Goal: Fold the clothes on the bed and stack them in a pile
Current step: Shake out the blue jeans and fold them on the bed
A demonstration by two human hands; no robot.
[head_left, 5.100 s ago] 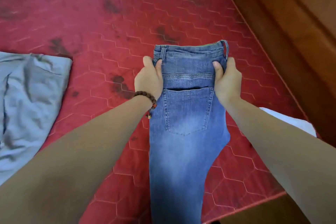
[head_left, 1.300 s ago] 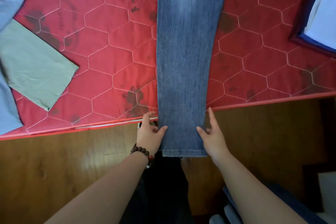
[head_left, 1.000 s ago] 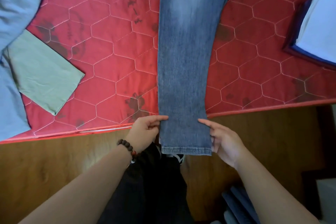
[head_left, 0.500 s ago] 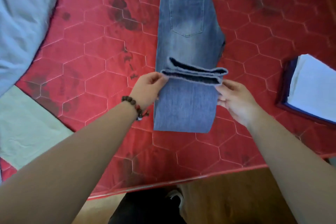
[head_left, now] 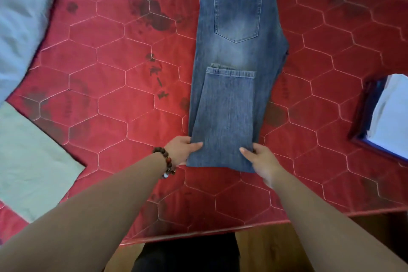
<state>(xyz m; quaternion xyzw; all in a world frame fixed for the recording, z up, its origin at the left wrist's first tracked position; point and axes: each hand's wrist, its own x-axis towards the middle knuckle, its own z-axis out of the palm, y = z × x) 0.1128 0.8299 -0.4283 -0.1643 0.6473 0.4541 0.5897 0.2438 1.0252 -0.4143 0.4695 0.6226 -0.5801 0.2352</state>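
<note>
The left hand (head_left: 182, 149) and the right hand (head_left: 260, 159) each grip a corner of the fold at the near end of the blue jeans (head_left: 236, 51), fingers clamped on the denim, thumbs on top; the jeans lie lengthwise mid-bed on the red mattress (head_left: 110, 77), between the green cloth (head_left: 28, 161) at left and the folded stack (head_left: 388, 115) at right. The first lengthwise fold is judged complete, so the next move calls for lifting this folded edge toward the waistband. Compared with half a second ago, the hems now lie flat below the back pocket, and both hands are at the fold.
</note>
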